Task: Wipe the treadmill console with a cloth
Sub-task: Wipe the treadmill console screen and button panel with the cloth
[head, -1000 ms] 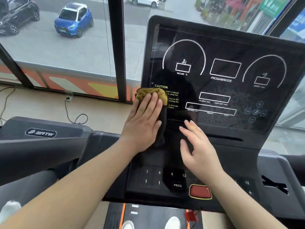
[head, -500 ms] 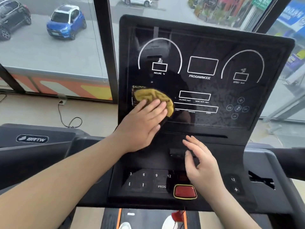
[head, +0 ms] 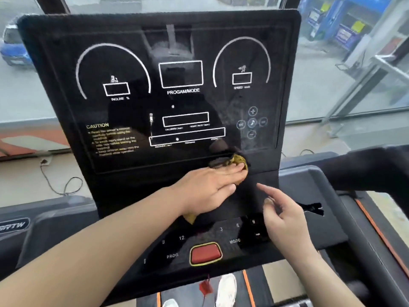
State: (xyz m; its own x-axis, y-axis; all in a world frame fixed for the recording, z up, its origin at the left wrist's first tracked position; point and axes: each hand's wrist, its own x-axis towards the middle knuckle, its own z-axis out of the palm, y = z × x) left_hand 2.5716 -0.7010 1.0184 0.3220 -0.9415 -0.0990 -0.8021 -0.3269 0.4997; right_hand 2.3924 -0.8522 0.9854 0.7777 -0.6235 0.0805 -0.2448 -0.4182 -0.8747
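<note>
The black treadmill console [head: 66,63] fills the view, its glossy screen printed with white gauges and yellow caution text. My left hand [head: 208,189] lies flat on a yellow-brown cloth [head: 238,159], pressing it against the lower right edge of the screen. A corner of the cloth shows under my wrist [head: 190,218]. My right hand [head: 281,216] hovers over the lower panel to the right, fingers loosely curled and apart, holding nothing. The screen's right part near the round buttons looks dusty.
A red stop button [head: 206,253] sits low on the button panel, with a red safety clip [head: 204,288] hanging below. Grey handrails run at left [head: 44,222] and right [head: 376,169]. A window stands behind the console. My white shoes [head: 226,289] rest on the belt.
My left hand has slid the cloth from the caution text at the screen's lower left to its lower right edge. My right hand shifted right and lifted. The view moved closer and rightward.
</note>
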